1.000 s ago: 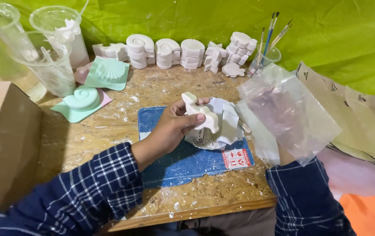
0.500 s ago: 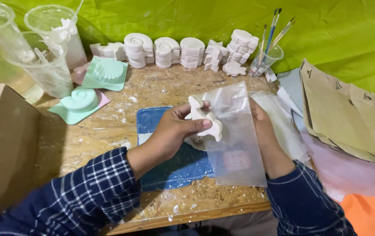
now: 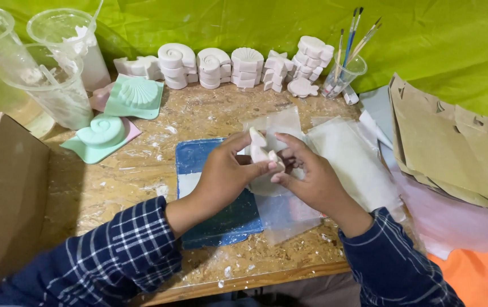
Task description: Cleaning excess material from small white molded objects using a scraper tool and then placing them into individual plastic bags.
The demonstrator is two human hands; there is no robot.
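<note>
both hands meet over the middle of the bench. the left hand (image 3: pixel 225 173) pinches a small white plaster cast (image 3: pixel 262 152) between thumb and fingers, and the right hand (image 3: pixel 306 177) closes on the same cast and on the clear plastic bag (image 3: pixel 282 207) that hangs below and behind the grip. whether the cast is inside the bag's mouth cannot be told.

far above and left of the grip stand three clear plastic cups (image 3: pixel 62 91), smeared with white residue, one with a stirring stick in it. above and right of the grip a small clear cup (image 3: pixel 343 77) holds thin paintbrushes, bristles up.

under the grip lies a blue cloth (image 3: pixel 215 210) on a chipboard table (image 3: pixel 136 182) flecked with white. a bright green sheet (image 3: pixel 244 25) covers the wall behind. along it stand stacked white shell casts (image 3: pixel 244 67). left of the grip lie two mint-green shell moulds (image 3: pixel 122 113).

right of the grip lie flat clear bags (image 3: pixel 352 162), then brown paper bags (image 3: pixel 454 153). at the far left stands a brown cardboard box (image 3: pixel 2 193).
</note>
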